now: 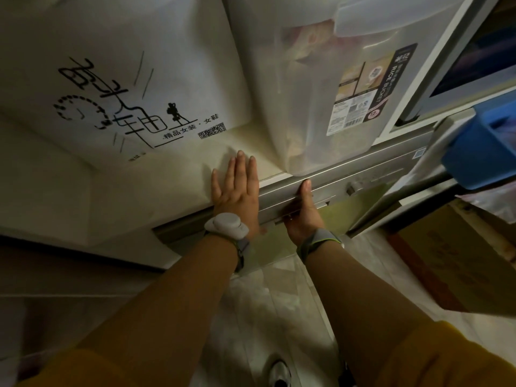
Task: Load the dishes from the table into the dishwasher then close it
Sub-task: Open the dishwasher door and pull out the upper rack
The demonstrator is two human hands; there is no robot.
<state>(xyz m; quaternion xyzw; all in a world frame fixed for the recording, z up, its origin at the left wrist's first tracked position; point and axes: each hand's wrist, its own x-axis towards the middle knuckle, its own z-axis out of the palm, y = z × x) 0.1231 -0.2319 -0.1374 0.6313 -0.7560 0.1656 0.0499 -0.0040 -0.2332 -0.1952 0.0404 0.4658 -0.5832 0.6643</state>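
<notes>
The left hand (237,188) lies flat and open, palm down on the white top just left of the right grip. The right hand (303,210) is closed on the top edge of the dishwasher door (282,210), thumb on top, fingers hidden underneath. The door looks open only a crack, so the task seems at its opening or closing step; no dishes are in view. The rice bucket (321,93) stands just beyond the grip, overhanging the edge. A sharp tug could jolt it, or the hidden fingers could get pinched.
</notes>
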